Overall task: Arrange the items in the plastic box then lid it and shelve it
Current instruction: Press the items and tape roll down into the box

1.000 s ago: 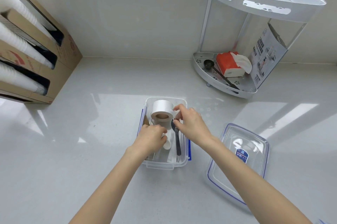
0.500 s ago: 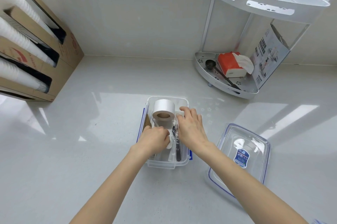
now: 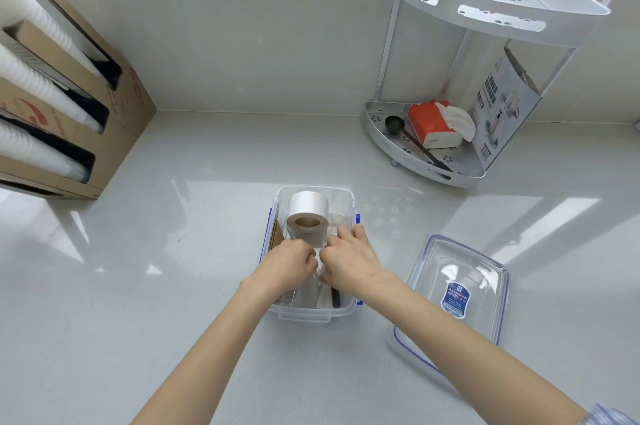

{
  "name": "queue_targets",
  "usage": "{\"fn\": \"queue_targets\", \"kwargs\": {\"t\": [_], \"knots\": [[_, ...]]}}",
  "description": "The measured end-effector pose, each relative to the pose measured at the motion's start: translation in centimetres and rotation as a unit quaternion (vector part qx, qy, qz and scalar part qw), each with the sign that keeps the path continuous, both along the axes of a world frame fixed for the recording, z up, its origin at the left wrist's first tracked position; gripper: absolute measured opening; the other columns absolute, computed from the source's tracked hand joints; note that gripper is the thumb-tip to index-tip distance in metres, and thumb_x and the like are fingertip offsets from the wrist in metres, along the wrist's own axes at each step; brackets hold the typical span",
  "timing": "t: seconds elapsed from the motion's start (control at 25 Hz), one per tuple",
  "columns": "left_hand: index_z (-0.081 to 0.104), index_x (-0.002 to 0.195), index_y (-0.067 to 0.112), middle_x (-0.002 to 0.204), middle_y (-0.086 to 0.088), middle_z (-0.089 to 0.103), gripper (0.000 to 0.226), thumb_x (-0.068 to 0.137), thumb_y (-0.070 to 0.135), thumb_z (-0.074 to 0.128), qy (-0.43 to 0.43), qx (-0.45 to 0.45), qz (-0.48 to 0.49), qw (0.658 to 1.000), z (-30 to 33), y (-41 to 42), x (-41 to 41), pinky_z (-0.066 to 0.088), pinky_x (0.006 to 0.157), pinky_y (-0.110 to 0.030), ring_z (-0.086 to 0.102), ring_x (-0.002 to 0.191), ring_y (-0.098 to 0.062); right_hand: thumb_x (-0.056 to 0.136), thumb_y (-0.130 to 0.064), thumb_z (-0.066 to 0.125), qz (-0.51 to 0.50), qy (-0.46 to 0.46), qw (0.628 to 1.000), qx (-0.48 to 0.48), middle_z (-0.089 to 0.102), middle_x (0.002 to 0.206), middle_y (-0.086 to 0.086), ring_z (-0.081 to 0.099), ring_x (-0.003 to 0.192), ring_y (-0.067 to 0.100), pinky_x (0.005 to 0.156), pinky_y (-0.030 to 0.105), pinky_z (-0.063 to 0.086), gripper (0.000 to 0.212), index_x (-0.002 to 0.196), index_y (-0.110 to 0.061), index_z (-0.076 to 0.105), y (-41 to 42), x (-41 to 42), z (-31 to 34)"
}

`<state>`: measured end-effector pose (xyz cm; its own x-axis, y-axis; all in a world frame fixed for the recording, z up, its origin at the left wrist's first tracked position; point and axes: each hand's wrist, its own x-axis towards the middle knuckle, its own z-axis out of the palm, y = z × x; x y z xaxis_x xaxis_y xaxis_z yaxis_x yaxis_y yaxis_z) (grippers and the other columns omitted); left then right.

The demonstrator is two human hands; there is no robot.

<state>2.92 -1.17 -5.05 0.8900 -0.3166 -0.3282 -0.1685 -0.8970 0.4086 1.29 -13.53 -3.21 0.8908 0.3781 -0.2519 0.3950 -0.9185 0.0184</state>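
Both hands are down in the box (image 3: 349, 203) now, right in the middle of the counter (image 3: 173, 286). The left hand (image 3: 289, 265) is curled into a loose fist over the contents on the left side; something white shows between the two hands, but whether the left is really pinching it, I can't tell. The right hand (image 3: 349, 260) lies flatter, fingers spread toward the far right wall of the box, thumb meeting the left hand's knuckles; its hold I can't tell either, the palm hides what's under it.

Tape roll (image 3: 307, 217) stands on edge at the far end of the box, core facing up toward us, just beyond both hands. A strip of cardboard (image 3: 275, 237) leans along the left wall. A dark handle (image 3: 335, 296) pokes out near the near right corner, beneath the right wrist.

The lid (image 3: 460, 286) lies off to the right, on the counter, just beside the box, partly under the right forearm. The shelf rack (image 3: 498, 5) stands at the back right, well apart from the box; its top tier is bare.
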Motion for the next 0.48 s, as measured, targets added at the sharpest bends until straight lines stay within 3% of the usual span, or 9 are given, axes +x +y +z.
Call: {"fn": "queue_targets", "kwargs": {"t": [0.36,0.4,0.48], "knots": [[0.059,0.083,-0.004,0.103,-0.020,0.062,0.028,0.087,0.012,0.036,-0.007,-0.017,-0.007,1.000,-0.1,-0.1,0.1,0.047,0.078,-0.041,0.057,0.095,-0.034,0.086,-0.022,0.049,-0.037,0.015,0.999,0.014,0.059,0.114,0.017,0.041,0.116,0.032,0.101,0.041,0.024,0.031,0.108,-0.003,0.061,1.0,-0.3,-0.5],[0.059,0.086,-0.003,0.104,-0.020,0.062,0.027,0.087,0.012,0.037,-0.013,-0.030,-0.004,0.999,-0.1,0.0,0.1,0.047,0.080,-0.040,0.057,0.096,-0.034,0.082,-0.022,0.053,-0.050,-0.019,0.998,0.031,0.062,0.105,0.016,0.047,0.109,0.031,0.096,0.038,0.026,0.028,0.099,-0.003,0.065,1.1,-0.4,-0.8],[0.060,0.096,0.000,0.110,-0.018,0.061,0.026,0.087,0.010,0.038,-0.033,-0.061,0.002,0.998,-0.1,0.2,0.2,0.046,0.086,-0.040,0.056,0.102,-0.032,0.067,-0.027,0.054,-0.089,-0.062,0.993,0.040,0.066,0.069,0.006,0.062,0.075,0.024,0.076,0.029,0.027,0.022,0.063,-0.011,0.069,1.3,-0.7,-0.4]]}}
